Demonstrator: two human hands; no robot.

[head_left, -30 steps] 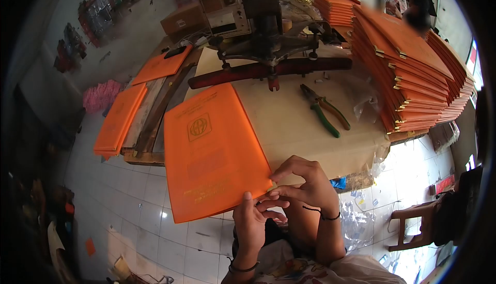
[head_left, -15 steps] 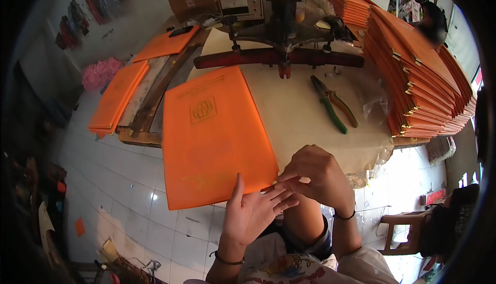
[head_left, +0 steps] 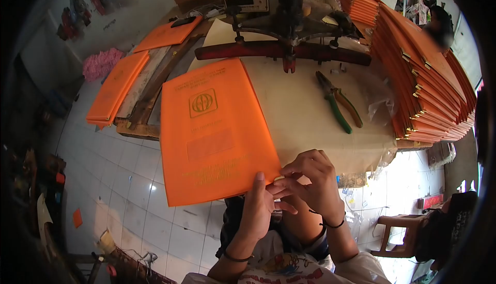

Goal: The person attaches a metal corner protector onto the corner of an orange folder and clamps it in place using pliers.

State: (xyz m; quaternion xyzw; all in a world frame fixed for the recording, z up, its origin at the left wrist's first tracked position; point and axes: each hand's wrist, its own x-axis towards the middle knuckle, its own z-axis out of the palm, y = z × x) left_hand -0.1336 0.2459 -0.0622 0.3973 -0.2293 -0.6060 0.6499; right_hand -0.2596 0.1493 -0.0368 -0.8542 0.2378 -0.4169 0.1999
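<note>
An orange folder [head_left: 217, 139] with gold print and a round emblem lies partly on the table and overhangs its front edge. My left hand [head_left: 261, 201] holds the folder's lower edge, thumb on top and fingers beneath. At the lower right corner, my right hand [head_left: 312, 180] is pinched on a small yellowish piece [head_left: 279, 179], which looks like a metal corner. Green-handled pliers [head_left: 339, 102] lie on the brown paper [head_left: 294, 108] to the right, their handles slightly apart.
A press with a dark red bar [head_left: 320, 52] stands behind the folder. Tall stacks of orange folders [head_left: 418, 87] with gold corners fill the right. More folders [head_left: 118, 85] lie at the left, and a phone [head_left: 183, 21] rests on another. A stool [head_left: 400, 235] stands at lower right.
My left thumb has come down onto the folder's edge, where that hand was open half a second ago. My right hand has stayed at the corner. The view has shifted slightly.
</note>
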